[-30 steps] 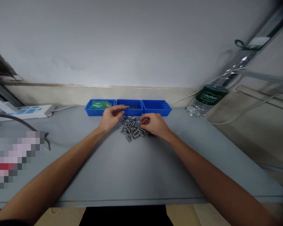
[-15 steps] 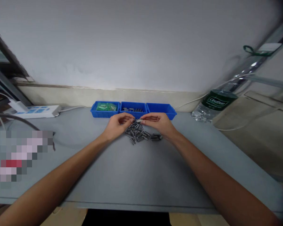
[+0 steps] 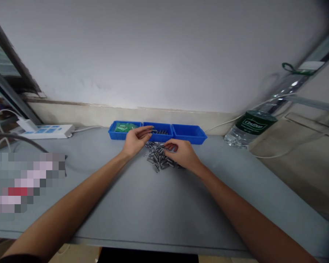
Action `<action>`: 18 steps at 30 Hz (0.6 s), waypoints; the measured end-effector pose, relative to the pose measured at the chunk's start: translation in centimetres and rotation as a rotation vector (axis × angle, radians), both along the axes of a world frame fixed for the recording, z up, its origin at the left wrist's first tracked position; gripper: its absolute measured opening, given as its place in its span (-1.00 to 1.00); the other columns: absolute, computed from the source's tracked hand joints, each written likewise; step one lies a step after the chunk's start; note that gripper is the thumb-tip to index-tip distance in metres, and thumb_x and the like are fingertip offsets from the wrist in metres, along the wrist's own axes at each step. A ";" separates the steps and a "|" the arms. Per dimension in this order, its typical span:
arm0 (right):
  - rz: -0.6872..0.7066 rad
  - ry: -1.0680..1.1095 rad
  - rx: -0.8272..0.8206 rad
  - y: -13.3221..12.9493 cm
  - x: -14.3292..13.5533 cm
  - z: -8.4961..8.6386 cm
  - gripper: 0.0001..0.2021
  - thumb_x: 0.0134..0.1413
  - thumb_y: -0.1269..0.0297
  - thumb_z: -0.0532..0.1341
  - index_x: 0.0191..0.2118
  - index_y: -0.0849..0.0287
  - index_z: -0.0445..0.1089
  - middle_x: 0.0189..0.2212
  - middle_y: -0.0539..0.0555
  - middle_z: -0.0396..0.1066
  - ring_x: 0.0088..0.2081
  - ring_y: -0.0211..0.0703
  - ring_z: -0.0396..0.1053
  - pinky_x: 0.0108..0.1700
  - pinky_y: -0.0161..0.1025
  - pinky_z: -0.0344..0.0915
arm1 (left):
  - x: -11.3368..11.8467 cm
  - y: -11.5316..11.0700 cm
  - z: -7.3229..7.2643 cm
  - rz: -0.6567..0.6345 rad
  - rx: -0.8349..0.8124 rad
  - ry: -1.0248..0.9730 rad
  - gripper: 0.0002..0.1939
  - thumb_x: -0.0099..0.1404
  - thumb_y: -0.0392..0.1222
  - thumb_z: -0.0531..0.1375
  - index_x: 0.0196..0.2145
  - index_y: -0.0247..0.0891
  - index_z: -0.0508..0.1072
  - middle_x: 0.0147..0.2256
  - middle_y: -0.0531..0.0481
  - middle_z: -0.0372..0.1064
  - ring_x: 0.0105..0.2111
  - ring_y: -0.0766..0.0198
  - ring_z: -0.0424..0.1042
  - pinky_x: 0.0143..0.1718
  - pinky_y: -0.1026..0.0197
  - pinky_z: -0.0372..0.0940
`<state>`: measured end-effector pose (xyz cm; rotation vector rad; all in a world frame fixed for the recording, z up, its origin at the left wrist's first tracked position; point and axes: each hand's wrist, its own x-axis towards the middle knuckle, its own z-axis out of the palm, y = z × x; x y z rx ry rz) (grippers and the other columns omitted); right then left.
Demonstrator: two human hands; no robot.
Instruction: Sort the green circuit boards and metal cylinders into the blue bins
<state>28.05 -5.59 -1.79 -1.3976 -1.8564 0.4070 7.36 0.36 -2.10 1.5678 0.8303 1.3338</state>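
Observation:
A pile of small metal cylinders (image 3: 159,157) lies on the grey table, in front of three blue bins. My left hand (image 3: 137,139) is raised at the front edge of the middle bin (image 3: 160,137), its fingers closed on something I cannot make out. Metal pieces lie inside that bin. At the right side of the pile is my right hand (image 3: 181,151), with its thumb and fingertips pinched over the pieces; what they hold is too small to name. The left bin (image 3: 117,135) holds a green packet (image 3: 123,127) with small parts.
The right blue bin (image 3: 189,134) shows a bare bottom. A power strip (image 3: 52,131) with a plug and cables sits at the back left, and a large water bottle (image 3: 252,124) lies tilted at the back right. A pixelated area covers the left side.
My left hand has moved up from the pile to the middle bin. The hands have parted, and my right hand is lower over the pile. The view has shifted slightly.

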 end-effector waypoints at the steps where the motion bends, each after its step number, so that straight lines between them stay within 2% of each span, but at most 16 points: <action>1: -0.023 -0.035 -0.017 0.1 -0.1 0.0 -0.88 -0.05 0.40 0.37 -0.30 0.18 0.56 -0.38 0.05 0.59 -0.32 -0.11 0.52 -0.20 -0.18 0.41 | -0.1 0.2 -0.1 0.003 0.007 0.010 -0.68 0.22 -0.27 0.32 -0.05 -0.33 0.60 0.05 -0.21 0.55 0.06 0.06 0.55 0.21 -0.05 0.40; 4: -0.058 -0.103 -0.066 0.3 -0.6 0.2 -0.87 -0.08 0.37 0.39 -0.31 0.18 0.56 -0.39 0.05 0.59 -0.32 -0.11 0.51 -0.22 -0.20 0.38 | -0.7 0.0 -0.6 0.028 0.089 0.106 -0.76 0.26 -0.30 0.26 -0.13 -0.31 0.64 0.06 -0.22 0.55 0.11 0.03 0.51 0.23 -0.09 0.38; 7: -0.060 -0.135 -0.082 0.2 -1.1 0.3 -0.86 -0.08 0.35 0.39 -0.31 0.18 0.57 -0.36 0.05 0.59 -0.30 -0.10 0.50 -0.21 -0.20 0.36 | -1.2 -0.5 -0.8 0.052 0.171 0.199 -0.81 0.28 -0.30 0.23 -0.22 -0.28 0.66 -0.04 -0.18 0.59 0.06 0.03 0.54 0.18 -0.11 0.41; 14: -0.016 -0.144 -0.100 0.4 -1.1 -0.1 -0.84 -0.11 0.37 0.38 -0.31 0.18 0.56 -0.38 0.05 0.58 -0.30 -0.11 0.50 -0.21 -0.21 0.36 | -1.5 -1.1 -0.6 0.051 0.196 0.248 -0.80 0.29 -0.27 0.20 -0.23 -0.29 0.64 -0.13 -0.17 0.61 -0.16 0.12 0.59 -0.01 -0.03 0.50; 18: -0.053 -0.143 -0.103 0.5 -1.4 -0.2 -0.80 -0.17 0.37 0.40 -0.30 0.18 0.56 -0.39 0.05 0.57 -0.31 -0.09 0.51 -0.23 -0.19 0.37 | -1.4 -1.5 -0.3 0.052 0.185 0.259 -0.80 0.27 -0.31 0.20 -0.23 -0.28 0.63 -0.16 -0.14 0.61 -0.20 0.15 0.59 -0.04 0.00 0.50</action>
